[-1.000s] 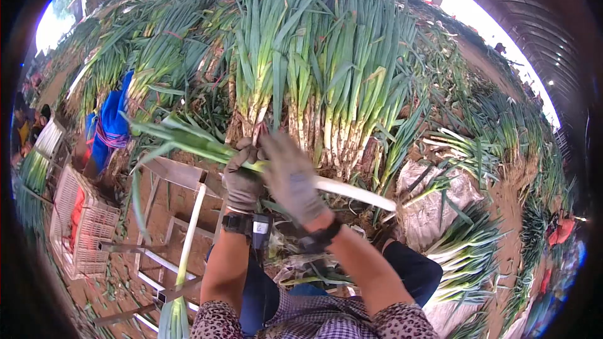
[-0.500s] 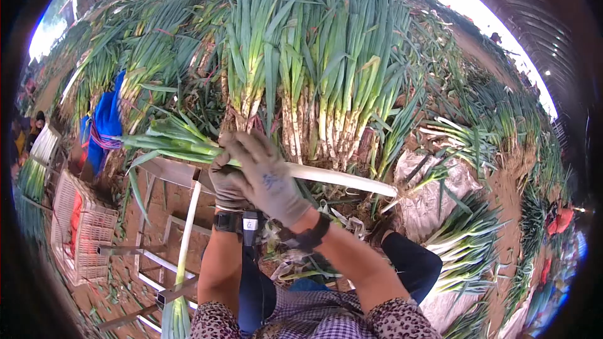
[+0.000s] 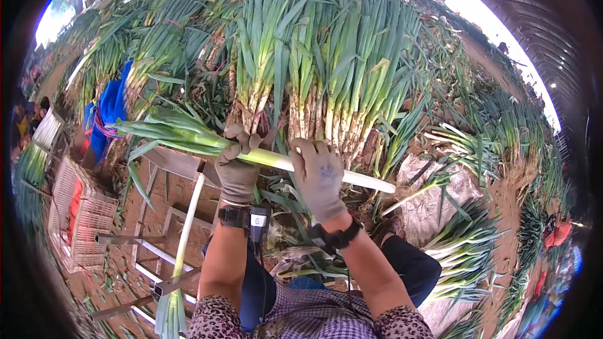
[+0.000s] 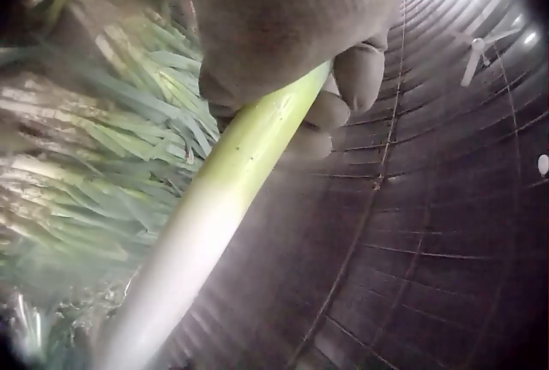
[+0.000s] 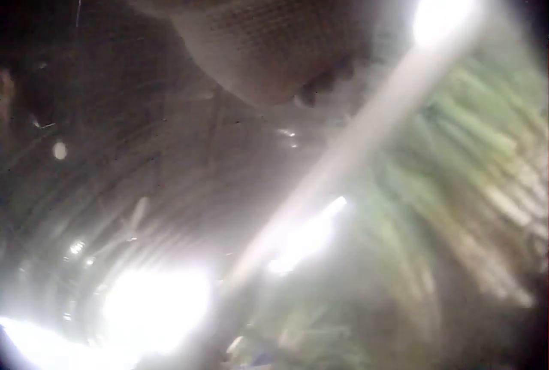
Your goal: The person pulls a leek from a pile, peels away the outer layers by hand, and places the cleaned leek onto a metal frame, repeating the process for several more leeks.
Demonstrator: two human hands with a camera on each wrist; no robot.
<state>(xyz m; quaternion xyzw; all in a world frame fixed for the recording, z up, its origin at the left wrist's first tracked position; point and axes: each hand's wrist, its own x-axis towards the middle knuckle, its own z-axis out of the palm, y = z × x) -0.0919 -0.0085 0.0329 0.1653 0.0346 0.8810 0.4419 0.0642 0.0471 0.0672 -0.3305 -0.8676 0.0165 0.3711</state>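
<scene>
A long leek [image 3: 272,158] with a white shaft and green leaves lies across in front of the person, leaves to the left and root end to the right. My gloved left hand [image 3: 240,169] grips it near the middle; in the left wrist view the leek [image 4: 236,164] passes beneath the palm, with fingertips showing on its far side. Farther toward the root end, my gloved right hand [image 3: 320,179] lies over the white shaft with bent fingers. Blur in the right wrist view partly obscures this hand, close beside the pale shaft [image 5: 343,151].
Large upright bunches of unpeeled leeks [image 3: 333,75] stand just ahead. On the left are a metal frame [image 3: 169,226] with one leek across it and a plastic crate [image 3: 85,213]. Peeled leeks [image 3: 461,257] lie by a white sack [image 3: 433,198] on the right.
The right hand, earlier overlapping the left hand, has moved right along the shaft toward the root end. The left hand keeps hold of the leek.
</scene>
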